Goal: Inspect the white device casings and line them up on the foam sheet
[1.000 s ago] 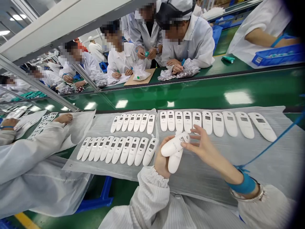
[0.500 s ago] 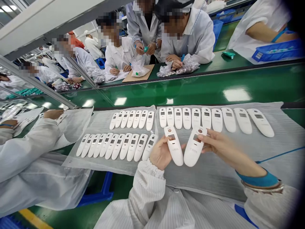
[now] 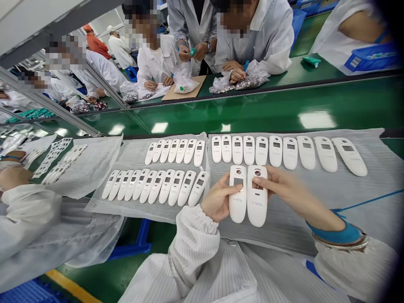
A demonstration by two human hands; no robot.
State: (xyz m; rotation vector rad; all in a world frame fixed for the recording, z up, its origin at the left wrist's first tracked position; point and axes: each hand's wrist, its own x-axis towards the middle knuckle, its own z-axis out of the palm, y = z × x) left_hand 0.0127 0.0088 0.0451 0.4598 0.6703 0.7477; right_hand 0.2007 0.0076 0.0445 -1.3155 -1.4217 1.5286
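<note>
My left hand (image 3: 220, 194) grips a white plastic casing (image 3: 237, 206) with a round hole and a rectangular window, thumb across its front. A second casing (image 3: 257, 208) of the same shape is pinched in my right hand (image 3: 277, 185). Both casings stand nearly upright side by side, their long edges close together, above the foam sheet (image 3: 293, 210). Behind them lies a row of similar white casings (image 3: 261, 151), several in number. To the left, another row of casings (image 3: 151, 187) rests near a shorter back row (image 3: 175, 151).
A green conveyor (image 3: 240, 111) runs behind the foam sheet. Across it, co-workers handle plastic bags of small parts (image 3: 252, 80). At far right is a blue bin (image 3: 372, 57). A co-worker's sleeve (image 3: 31, 214) reaches in at left, beside more small parts (image 3: 57, 172).
Both casings have swung from a splayed V to nearly parallel and come closer together. My left thumb now lies over the front of its casing. The co-worker's arm at left has drawn back.
</note>
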